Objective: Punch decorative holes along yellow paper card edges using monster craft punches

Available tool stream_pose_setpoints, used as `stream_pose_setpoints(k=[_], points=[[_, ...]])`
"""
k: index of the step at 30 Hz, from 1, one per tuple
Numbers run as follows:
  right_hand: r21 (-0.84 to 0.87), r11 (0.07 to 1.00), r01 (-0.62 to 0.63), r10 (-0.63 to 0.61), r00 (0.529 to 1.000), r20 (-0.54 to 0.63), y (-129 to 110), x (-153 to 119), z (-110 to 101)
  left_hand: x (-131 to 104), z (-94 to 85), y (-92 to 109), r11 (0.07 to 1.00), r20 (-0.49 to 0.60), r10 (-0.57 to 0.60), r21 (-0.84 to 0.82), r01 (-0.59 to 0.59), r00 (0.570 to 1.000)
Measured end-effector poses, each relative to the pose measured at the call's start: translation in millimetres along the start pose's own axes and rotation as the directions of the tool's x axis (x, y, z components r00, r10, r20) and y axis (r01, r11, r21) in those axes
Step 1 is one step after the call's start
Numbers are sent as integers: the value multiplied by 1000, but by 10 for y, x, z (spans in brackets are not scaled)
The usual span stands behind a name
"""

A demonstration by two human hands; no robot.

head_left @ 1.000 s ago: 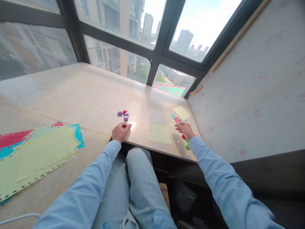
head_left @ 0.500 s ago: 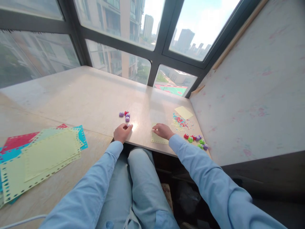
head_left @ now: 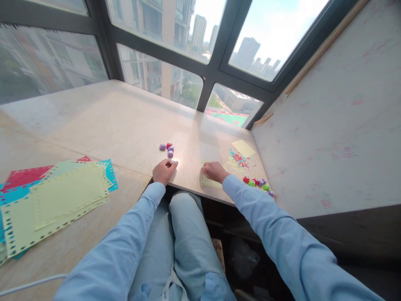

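My left hand (head_left: 163, 172) is closed at the table's front edge, its fingers around a small paper punch (head_left: 171, 162) that shows only in part. Just beyond it stands a little group of purple and red paper punches (head_left: 170, 153). My right hand (head_left: 213, 171) lies over a pale yellow sheet of paper (head_left: 208, 182) with holes punched along its border. Its fingers are curled together near the sheet's left side, and whatever they may hold is hidden beneath them.
Right of my right hand are a scatter of red, blue and yellow paper bits (head_left: 239, 160), a plain yellow sheet (head_left: 243, 148) and several red, green and purple punches (head_left: 258, 182). Punched coloured sheets (head_left: 69, 196) overlap at left. Windows and a wall (head_left: 332, 125) bound the table.
My right hand's fingers have curled in more tightly over the yellow sheet. My left hand keeps its grip on the punch. The whole view has shifted slightly.
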State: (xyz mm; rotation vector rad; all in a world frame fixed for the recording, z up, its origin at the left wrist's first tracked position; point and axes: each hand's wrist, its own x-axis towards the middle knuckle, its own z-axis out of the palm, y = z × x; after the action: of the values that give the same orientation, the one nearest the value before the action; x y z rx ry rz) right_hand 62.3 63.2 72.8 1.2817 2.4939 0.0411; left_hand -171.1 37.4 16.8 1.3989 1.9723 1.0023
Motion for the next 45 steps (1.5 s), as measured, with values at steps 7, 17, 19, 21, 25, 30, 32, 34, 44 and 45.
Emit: stream_pose_setpoints(k=[7, 17, 19, 21, 25, 30, 32, 34, 44, 45], points=[[-87, 994, 72, -68, 996, 54, 30, 66, -3, -10, -18, 23, 999, 18, -15, 38, 15, 1000], [-4, 1000, 5, -5, 1000, -23, 57, 31, 48, -13, -31, 32, 999, 32, -20, 38, 19, 999], [130, 991, -41, 56, 992, -109, 104, 20, 75, -17, -34, 38, 999, 30, -22, 43, 20, 999], [321, 944, -79, 151, 966, -208, 186, 9, 113, -19, -35, 42, 998, 28, -22, 54, 20, 999], [749, 640, -170, 416, 897, -152, 472, -56, 188, -11, -28, 39, 997, 27, -17, 71, 15, 999], [878, 390, -277, 520, 854, 38, 927, -288, 226, 10, -21, 44, 995, 24, -23, 100, 21, 999], [894, 334, -298, 551, 832, 71, 1083, -414, 234, 16, -20, 50, 994, 23, -33, 109, 31, 999], [907, 279, -315, 591, 801, 96, 1217, -538, 253, 20, -22, 52, 993, 27, -43, 112, 40, 999], [928, 98, -360, 757, 633, 165, 1656, -923, 457, 40, -40, 18, 995, 42, -58, 88, 54, 997], [930, 90, -357, 769, 618, 163, 1671, -944, 461, 42, -39, 21, 994, 41, -63, 91, 59, 997]])
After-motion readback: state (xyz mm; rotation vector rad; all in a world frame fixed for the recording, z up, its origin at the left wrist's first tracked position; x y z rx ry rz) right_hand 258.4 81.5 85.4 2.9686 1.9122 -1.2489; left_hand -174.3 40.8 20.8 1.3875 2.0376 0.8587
